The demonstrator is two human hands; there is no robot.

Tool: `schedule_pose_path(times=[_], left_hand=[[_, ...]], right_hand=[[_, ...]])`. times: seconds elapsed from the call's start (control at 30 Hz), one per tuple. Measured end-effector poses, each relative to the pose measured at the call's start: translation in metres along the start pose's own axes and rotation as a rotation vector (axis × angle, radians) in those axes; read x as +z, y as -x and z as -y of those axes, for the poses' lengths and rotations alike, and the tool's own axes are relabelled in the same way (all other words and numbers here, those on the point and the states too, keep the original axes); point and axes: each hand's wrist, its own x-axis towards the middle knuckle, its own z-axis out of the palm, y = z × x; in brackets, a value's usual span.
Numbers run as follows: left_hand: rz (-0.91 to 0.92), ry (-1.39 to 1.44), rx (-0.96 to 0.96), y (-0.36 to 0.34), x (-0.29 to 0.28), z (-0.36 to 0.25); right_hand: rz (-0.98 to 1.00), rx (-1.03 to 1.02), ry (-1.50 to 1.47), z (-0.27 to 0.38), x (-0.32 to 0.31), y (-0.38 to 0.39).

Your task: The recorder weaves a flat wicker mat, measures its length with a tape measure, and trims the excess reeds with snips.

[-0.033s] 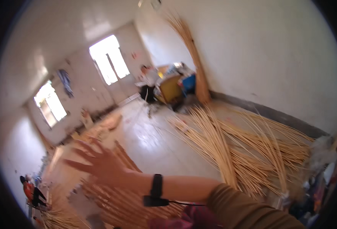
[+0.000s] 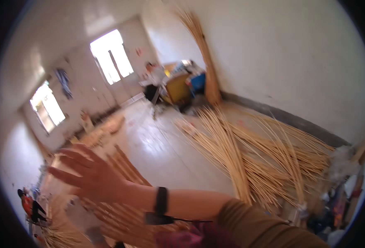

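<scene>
My right hand reaches across to the left from the lower right, its fingers spread and holding nothing. The forearm wears a black wristband and a brown sleeve. Beneath the hand and forearm lies a brown woven piece of ribbed strips, partly covered by the arm. Whether the hand touches it I cannot tell. Beside it is a blurred grey shape that I cannot make out. Dark pink cloth shows under the forearm. My left hand is not in view.
Long pale rods lie in loose bundles on the floor at right. A tall bundle leans against the wall. A heap with a yellow box stands at the back. More rods and an orange-and-black object are at lower left.
My right hand has moved a little further left, fingers still spread. The whole room has shifted slightly left and up in the picture.
</scene>
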Motion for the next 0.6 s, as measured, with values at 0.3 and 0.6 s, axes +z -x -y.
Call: schedule_pose_path(times=[0.3,0.6], left_hand=[[-0.006,-0.024,-0.007,-0.002,-0.080,-0.013],[-0.014,0.106,-0.028,0.022,-0.192,-0.052]], right_hand=[[-0.028,-0.044,0.226,0.001,0.082,0.108],[0.681,0.061,-0.063,0.032,0.079,-0.006]])
